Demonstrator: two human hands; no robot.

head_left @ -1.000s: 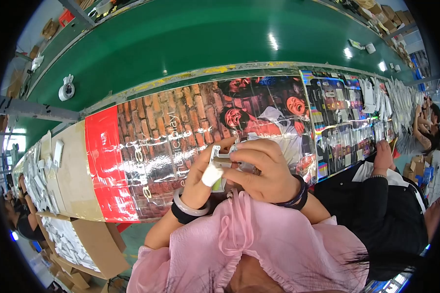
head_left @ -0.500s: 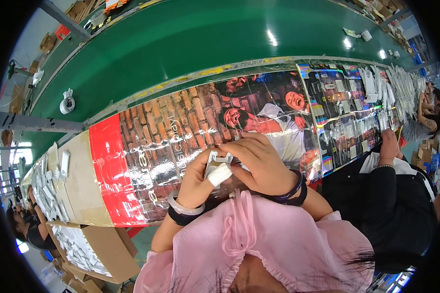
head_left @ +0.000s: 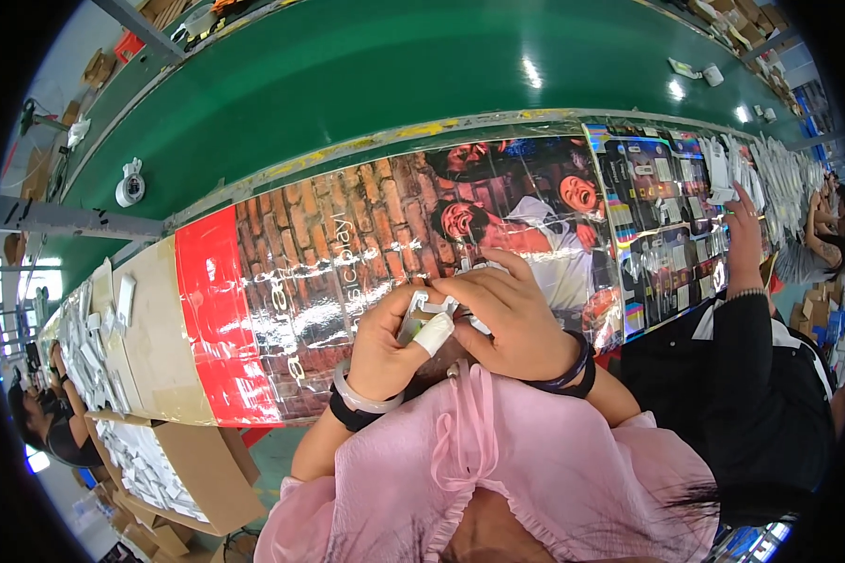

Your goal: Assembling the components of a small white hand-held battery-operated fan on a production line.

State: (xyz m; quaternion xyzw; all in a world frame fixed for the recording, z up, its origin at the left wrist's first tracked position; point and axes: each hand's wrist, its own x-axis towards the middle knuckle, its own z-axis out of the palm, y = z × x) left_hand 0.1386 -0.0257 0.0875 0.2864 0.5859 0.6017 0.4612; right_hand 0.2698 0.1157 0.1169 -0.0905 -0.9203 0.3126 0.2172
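In front of my chest, both hands hold a small white hollow piece [head_left: 408, 330] with an open, U-shaped end; its kind cannot be made out. My left hand [head_left: 381, 349] is closed on its left side, and the thumb, in a white wrap [head_left: 434, 330], lies across it. From the right, my right hand [head_left: 504, 314] closes its bent fingers on the other edge. Part of the piece is hidden behind these fingers. Below the hands is the glossy printed table cover [head_left: 329, 244].
At left stand an open carton [head_left: 207, 469] of white pieces and a pile of white parts [head_left: 86, 352]. A green conveyor belt [head_left: 366, 75] runs beyond the table, with a white roll [head_left: 130, 188] on it. At right, a co-worker's hand [head_left: 744, 230] reaches toward white parts [head_left: 777, 178].
My left thumb has shifted up over the white piece, and my right fingers have moved slightly. The co-worker's hand at right has reached farther out to the white parts. The view has shifted slightly.
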